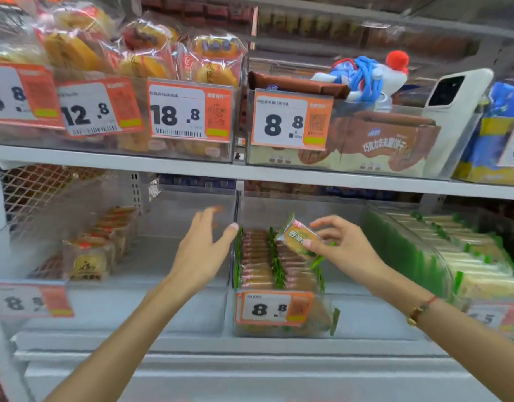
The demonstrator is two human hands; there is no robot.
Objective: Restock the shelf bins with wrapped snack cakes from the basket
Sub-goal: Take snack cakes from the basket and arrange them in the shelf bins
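Left hand (202, 250) spread, at bin (235, 256) wall | right hand (343, 248) pinching snack cake (300, 237)

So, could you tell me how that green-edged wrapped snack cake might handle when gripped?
The green-edged wrapped snack cake is probably light, since the right hand's fingertips alone pinch it. Its glossy film likely feels slippery, and the crimped edges look floppy.

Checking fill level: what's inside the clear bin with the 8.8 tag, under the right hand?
The clear bin holds two rows of green-edged wrapped cakes standing on edge. The right hand pinches one more packet above them. The price tag covers the front packets; the bin floor is hidden.
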